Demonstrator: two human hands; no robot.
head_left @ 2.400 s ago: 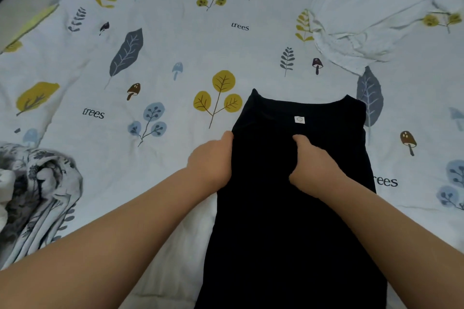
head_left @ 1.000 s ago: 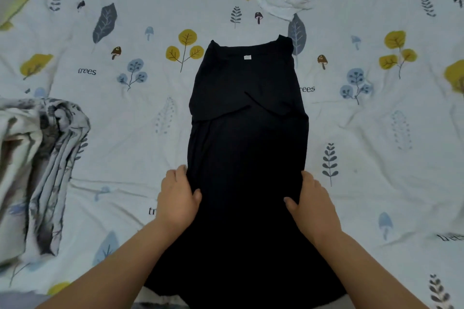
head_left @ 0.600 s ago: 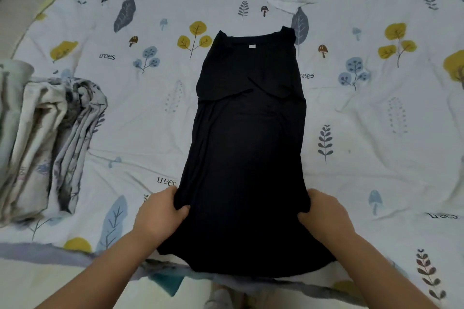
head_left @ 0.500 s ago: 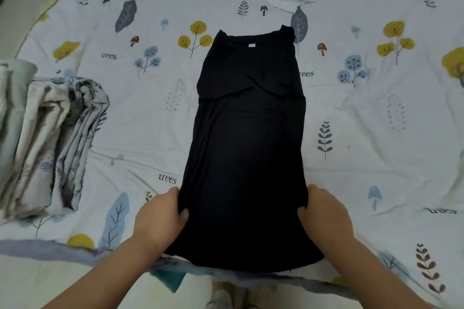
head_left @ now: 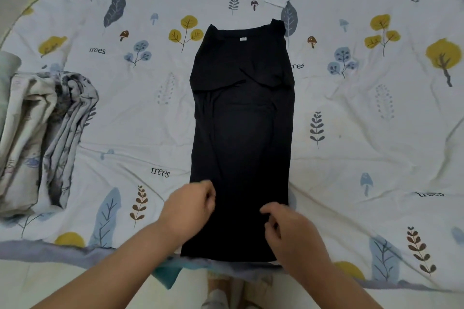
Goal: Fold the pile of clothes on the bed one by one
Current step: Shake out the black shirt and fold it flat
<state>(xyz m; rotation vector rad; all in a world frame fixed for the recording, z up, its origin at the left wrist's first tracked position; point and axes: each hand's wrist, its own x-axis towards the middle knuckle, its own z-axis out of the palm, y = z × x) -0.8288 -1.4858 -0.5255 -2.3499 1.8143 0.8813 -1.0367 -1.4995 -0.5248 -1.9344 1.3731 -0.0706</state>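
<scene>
Left of the shirt [head_left: 242,133] lay a bundle [head_left: 45,133] of patterned cloth. The shirt lay flat mid-bed [head_left: 351,158], sleeves folded in. Our left hand [head_left: 190,208] and right hand [head_left: 288,231] hovered over its near end, fingers loosely curled, gripping nothing. We judged it soft, light and limp, best taken at the hem corners. We saw no containers

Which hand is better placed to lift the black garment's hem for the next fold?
Neither clearly: left hand and right hand flank the black garment near its hem; both probably needed.
</scene>
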